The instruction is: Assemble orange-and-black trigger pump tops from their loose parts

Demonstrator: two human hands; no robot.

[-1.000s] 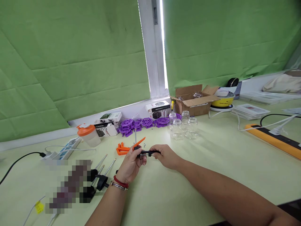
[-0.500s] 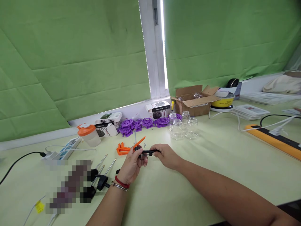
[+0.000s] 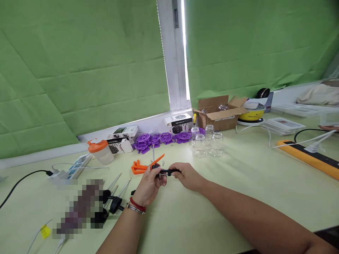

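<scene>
My left hand (image 3: 151, 181) is closed around one end of a black plastic part with a metal rod (image 3: 164, 172). An orange lever (image 3: 158, 160) sticks up from that end, and a thin metal rod rises behind it. With thumb and fingers, my right hand (image 3: 188, 175) pinches the part's other end, its tip hidden. Beyond my left hand lie several loose orange levers (image 3: 138, 167) and some small metal bits (image 3: 163, 163). To the left, several black caps with metal rods (image 3: 116, 204) rest on the table.
Purple wheel-shaped parts (image 3: 166, 138) line the back. Glass jars (image 3: 199, 146) stand near a cardboard box (image 3: 221, 120). An orange-lidded shaker bottle (image 3: 102, 151) is left, beside a white power strip (image 3: 79, 167). An orange-black power strip (image 3: 312, 158) and another person's hand (image 3: 329, 127) are right.
Both of my hands keep their grips on the black part with hardly any movement. The other person's hand shows more at the right edge, with a clear object.
</scene>
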